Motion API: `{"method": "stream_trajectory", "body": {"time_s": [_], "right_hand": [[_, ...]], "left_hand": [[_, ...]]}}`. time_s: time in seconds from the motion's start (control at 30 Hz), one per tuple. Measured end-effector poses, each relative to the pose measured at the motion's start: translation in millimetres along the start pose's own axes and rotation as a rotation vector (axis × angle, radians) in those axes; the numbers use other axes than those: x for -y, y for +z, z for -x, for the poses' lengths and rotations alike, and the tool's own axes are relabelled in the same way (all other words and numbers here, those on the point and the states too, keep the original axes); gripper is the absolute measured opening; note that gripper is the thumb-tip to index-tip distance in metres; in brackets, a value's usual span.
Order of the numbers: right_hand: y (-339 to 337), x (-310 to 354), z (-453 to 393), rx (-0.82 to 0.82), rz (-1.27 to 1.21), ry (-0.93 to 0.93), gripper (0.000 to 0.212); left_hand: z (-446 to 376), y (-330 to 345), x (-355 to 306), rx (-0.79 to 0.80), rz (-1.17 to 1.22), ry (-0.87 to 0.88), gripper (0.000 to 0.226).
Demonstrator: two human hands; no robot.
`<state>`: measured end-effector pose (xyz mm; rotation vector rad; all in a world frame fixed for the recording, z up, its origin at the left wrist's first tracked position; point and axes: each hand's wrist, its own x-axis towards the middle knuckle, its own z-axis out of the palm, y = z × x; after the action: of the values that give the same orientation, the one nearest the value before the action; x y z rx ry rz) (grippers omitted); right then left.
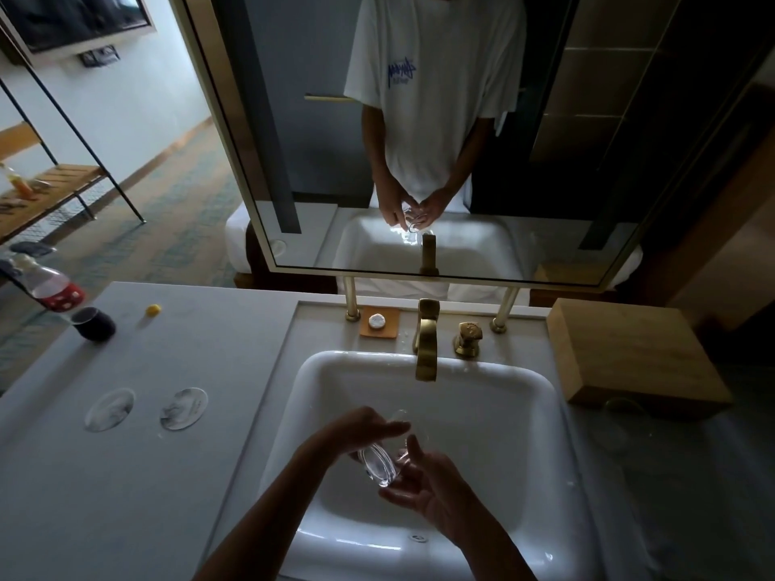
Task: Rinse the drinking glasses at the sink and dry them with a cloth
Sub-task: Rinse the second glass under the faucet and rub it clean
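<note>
A clear drinking glass [382, 462] lies on its side between both my hands, over the white sink basin [520, 413], its thick base facing me. My left hand [364, 427] curls over the top of the glass. My right hand [423, 482] cups it from below and the right. The brass faucet [427, 341] stands behind the basin; no water stream shows. A second clear glass [620, 425] stands on the counter to the right, in front of the wooden box. No cloth shows.
A wooden box [629, 350] sits right of the sink. Left on the grey counter [126, 496] are two round coasters [110, 409], a dark cup [93, 323], a plastic bottle [46, 283] and a small yellow object [153, 310]. A mirror [419, 140] hangs behind.
</note>
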<state>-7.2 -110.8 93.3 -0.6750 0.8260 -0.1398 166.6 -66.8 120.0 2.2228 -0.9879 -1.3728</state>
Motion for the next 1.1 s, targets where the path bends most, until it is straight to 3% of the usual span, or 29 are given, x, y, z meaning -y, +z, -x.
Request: {"method": "stream_trajectory", "body": {"time_s": [0.1, 0.43, 0.63, 0.83, 1.03, 1.1], "right_hand": [[-1, 3, -1, -0.033, 0.013, 0.052, 0.043], [-7, 3, -2, -0.015, 0.028, 0.122, 0.067], [-3, 3, -3, -0.044, 0.076, 0.157, 0.052], [3, 4, -1, -0.054, 0.113, 0.155, 0.055], [5, 0, 5, -0.035, 0.201, 0.06, 0.06], [7, -1, 9, -0.019, 0.244, 0.01, 0.058]], "left_hand": [[1, 3, 1, -0.005, 0.022, -0.034, 0.068], [8, 9, 8, -0.035, 0.06, -0.032, 0.064], [10, 12, 14, -0.06, 0.141, -0.056, 0.069], [15, 14, 24, -0.039, 0.229, -0.055, 0.071], [26, 15, 36, 0.054, 0.417, 0.064, 0.035], [31, 15, 43, 0.108, 0.48, 0.134, 0.034]]}}
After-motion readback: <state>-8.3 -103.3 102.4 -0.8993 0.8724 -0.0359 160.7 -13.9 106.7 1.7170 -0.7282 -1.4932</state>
